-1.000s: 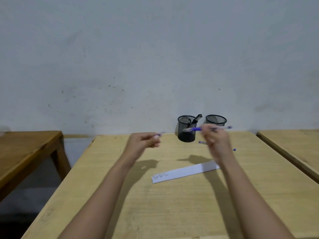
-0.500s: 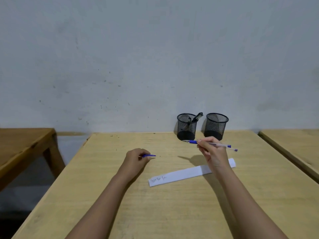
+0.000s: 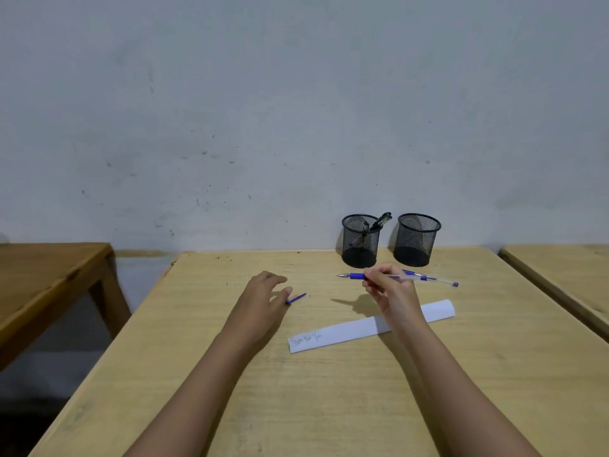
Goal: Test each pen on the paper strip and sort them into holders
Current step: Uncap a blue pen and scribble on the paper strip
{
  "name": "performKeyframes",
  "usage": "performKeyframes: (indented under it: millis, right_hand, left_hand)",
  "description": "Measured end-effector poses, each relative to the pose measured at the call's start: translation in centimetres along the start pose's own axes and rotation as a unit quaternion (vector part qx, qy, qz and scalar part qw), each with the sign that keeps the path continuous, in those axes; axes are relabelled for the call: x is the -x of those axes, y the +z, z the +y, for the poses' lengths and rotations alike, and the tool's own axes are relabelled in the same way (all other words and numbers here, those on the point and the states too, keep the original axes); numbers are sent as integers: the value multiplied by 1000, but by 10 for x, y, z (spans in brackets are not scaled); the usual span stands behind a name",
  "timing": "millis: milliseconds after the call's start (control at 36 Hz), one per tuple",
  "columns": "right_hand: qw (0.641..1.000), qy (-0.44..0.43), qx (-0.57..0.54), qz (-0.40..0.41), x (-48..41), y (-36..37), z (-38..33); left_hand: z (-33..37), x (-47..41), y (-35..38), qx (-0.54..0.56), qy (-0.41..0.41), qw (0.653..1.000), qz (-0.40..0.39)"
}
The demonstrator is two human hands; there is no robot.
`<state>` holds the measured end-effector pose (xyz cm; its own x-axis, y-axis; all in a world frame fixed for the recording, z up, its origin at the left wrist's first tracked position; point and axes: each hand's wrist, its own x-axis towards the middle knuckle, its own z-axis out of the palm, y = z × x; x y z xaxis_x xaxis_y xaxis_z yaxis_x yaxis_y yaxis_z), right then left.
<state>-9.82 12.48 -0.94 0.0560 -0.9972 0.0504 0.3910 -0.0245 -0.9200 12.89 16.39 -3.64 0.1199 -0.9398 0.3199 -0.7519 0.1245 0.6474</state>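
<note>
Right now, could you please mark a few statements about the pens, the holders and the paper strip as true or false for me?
1. The right hand holds a blue pen with its tip pointing to the person's left. True.
2. The right holder has pens in it. False: it looks empty; the dark pens stand in the left holder.
3. The paper strip has scribbles at its left end. True.
4. The pen's tip is writing on the strip. False: the tip is clear of the strip, on the side towards the holders.
</note>
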Motion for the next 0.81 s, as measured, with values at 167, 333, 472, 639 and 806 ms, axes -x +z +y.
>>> performKeyframes:
  millis: [167,333,472,639,806]
  right_hand:
    - [1000,0,-23,5,8,17,10]
    - [996,57,-72,-2,16,30,19]
    - [993,6,114,-26,24,33,30]
    - [982,15,182,-39,23,28,42]
    - [963,-14,265,-48,23,28,46]
  left_hand:
    - [27,60,-4,-52,80,995,-27]
    - [29,91,9,-140,106,978,-116]
    - [21,94,18,-162,47,968,-184]
    - [18,93,23,-205,29,955,-213]
    - [19,93,23,-214,29,953,-215]
